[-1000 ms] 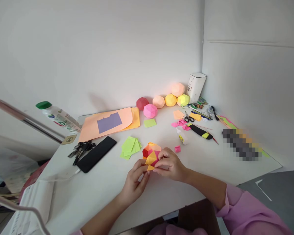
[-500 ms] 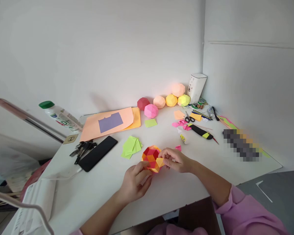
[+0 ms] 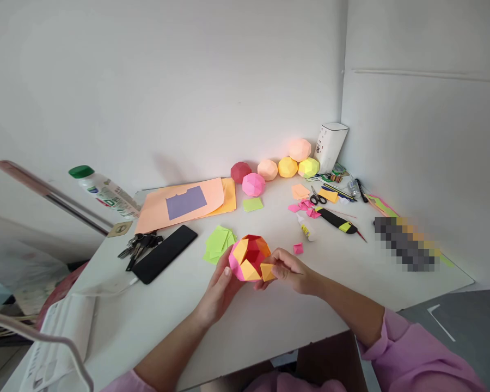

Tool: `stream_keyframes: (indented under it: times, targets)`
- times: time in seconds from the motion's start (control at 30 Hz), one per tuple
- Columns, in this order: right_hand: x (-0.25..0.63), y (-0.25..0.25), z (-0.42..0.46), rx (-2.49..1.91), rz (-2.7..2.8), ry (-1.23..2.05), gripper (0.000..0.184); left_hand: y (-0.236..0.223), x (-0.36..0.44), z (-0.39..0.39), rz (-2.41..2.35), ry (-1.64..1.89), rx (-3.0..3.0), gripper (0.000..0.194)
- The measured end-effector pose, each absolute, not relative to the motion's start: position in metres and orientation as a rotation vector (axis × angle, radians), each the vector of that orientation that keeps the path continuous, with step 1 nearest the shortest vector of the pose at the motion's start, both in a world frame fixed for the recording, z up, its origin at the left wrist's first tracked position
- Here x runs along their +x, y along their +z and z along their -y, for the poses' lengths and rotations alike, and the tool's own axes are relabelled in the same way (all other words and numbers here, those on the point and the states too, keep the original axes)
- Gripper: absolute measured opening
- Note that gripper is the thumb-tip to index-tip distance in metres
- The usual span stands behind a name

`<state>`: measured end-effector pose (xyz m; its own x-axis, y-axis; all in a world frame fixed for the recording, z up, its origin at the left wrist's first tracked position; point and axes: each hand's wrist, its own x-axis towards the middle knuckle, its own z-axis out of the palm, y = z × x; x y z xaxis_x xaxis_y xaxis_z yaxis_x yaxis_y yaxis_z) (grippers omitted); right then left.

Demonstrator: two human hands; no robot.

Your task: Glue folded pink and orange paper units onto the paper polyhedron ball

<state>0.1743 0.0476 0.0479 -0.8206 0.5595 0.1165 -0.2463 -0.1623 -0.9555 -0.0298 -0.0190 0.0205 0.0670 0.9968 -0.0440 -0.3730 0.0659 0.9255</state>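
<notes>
Assembly of the paper ball [image 3: 251,259] looked partway through: pink and yellow panels already formed a rounded wall, but a wide opening exposed the red inside. It was held over the desk [image 3: 294,313], the left hand [image 3: 217,288] cradling it from 8 o'clock, grip curved around its side. At the ball's 4 o'clock, the right hand [image 3: 292,272] had a narrow pinch on a yellow flap [image 3: 268,271]; whether that was joined to the rim could not be told. One folded pink piece [image 3: 298,248] lay loose toward 3 o'clock. Six closed paper balls [image 3: 267,170] sat toward 12 and 1 o'clock, apparently finished.
</notes>
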Motion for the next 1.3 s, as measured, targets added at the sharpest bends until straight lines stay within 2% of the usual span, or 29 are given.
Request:
stream_keyframes:
  times: [0.1,0.3,0.47,0.7,1.3]
  targets:
    - [0.173,0.051,-0.043,-0.344,1.562,2.123,0.03,0.025,-0.024,0.02,-0.725,1.163,0.906,0.058]
    - [0.171,0.048,-0.043,-0.362,1.487,2.213,0.031,0.022,-0.026,0.022,-0.801,1.202,0.838,0.051]
    - [0.172,0.047,-0.053,-0.622,1.375,2.109,0.029,0.019,-0.031,0.024,-0.941,1.231,0.773,0.06]
    - [0.17,0.049,-0.055,-0.788,1.261,2.191,0.032,0.022,-0.026,0.029,-1.068,1.233,0.823,0.071]
    - [0.169,0.05,-0.05,-0.756,1.384,2.099,0.03,0.024,-0.026,0.028,-1.103,1.204,0.814,0.069]
